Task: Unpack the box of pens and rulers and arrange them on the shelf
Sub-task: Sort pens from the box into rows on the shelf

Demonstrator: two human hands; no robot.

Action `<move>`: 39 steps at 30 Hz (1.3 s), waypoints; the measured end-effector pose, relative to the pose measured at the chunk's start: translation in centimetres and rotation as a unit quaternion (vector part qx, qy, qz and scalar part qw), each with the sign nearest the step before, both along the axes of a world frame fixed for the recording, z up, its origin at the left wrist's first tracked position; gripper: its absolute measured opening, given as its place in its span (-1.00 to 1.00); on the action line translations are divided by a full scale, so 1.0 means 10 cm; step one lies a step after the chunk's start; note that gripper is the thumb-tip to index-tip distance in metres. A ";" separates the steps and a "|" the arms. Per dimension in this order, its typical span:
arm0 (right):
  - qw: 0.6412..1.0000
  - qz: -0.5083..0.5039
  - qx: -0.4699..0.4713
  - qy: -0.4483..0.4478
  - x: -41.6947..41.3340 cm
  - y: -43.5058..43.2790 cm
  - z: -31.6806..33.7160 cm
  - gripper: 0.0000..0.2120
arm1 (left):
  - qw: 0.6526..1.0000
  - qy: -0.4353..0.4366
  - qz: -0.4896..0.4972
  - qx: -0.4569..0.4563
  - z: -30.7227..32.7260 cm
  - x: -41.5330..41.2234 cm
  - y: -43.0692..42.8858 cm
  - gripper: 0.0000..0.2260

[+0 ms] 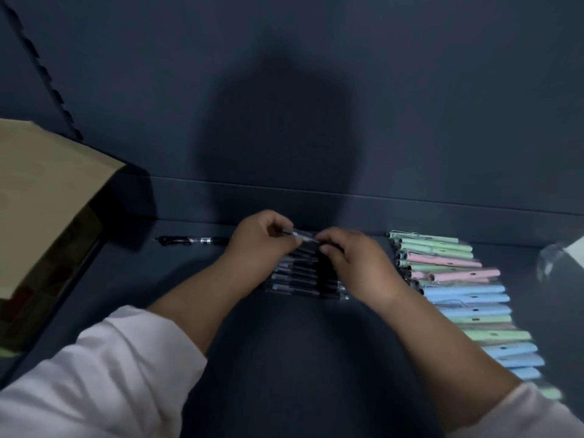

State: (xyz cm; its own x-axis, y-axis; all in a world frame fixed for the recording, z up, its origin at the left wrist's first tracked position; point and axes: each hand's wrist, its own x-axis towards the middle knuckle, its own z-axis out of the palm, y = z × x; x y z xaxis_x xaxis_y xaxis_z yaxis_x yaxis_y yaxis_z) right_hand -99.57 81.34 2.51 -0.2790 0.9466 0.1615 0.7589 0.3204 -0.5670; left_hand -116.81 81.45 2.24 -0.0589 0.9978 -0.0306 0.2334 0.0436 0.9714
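Two hands met at centre frame in the head view, over the dark shelf (284, 358). The left hand (262, 238) and right hand (354, 263) each pinched one end of a single clear pen (303, 236), fingers curled, holding it just above the row of clear pens (297, 281).

In my judgement the pen would be light, stiff and smooth, so liable to roll or slip. A fingertip pinch near both ends, as observed, seemed sound.

Count, centre: roughly seven pens in the row, with the hands covering part of it. Left of the hands, one black pen (192, 240) lay apart. Right of frame: some eighteen pastel pens (467, 298) lay side by side, though blur prevented an exact tally. One cardboard box (47, 216) stood at left. No rulers could be made out.
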 end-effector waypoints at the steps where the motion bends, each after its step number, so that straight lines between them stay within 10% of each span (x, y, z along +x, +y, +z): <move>1: 1.000 -0.008 0.010 -0.021 0.01 0.00 -0.07 -0.82 | 0.996 0.088 0.018 0.019 -0.09 -0.05 -0.02 -0.75; 5: 0.992 -0.038 0.056 -0.102 0.00 -0.03 -0.31 -0.76 | 0.925 0.366 -0.075 0.065 -0.38 -0.18 -0.23 -0.15; 9: 0.984 0.020 0.001 -0.179 0.00 -0.03 -0.43 -0.53 | 0.863 0.483 -0.139 0.046 -0.61 -0.16 -0.34 -0.13; 16: 0.964 0.089 -0.039 -0.248 0.03 0.02 -0.39 -0.48 | 0.866 0.484 -0.106 0.068 -0.59 -0.11 -0.31 -0.16; 21: 0.978 -0.091 -0.088 -0.167 -0.02 0.03 -0.44 -0.45 | 0.810 0.559 -0.118 0.127 -0.59 -0.07 -0.28 -0.29; 29: 0.993 -0.021 -0.077 -0.086 -0.12 0.27 -0.39 -0.51 | 0.868 0.484 -0.099 0.046 -0.64 0.09 -0.11 -0.29; 39: 0.989 -0.039 -0.106 -0.099 0.14 -0.04 -0.46 -0.25 | 0.840 0.537 -0.074 0.039 -0.61 0.09 -0.06 -0.27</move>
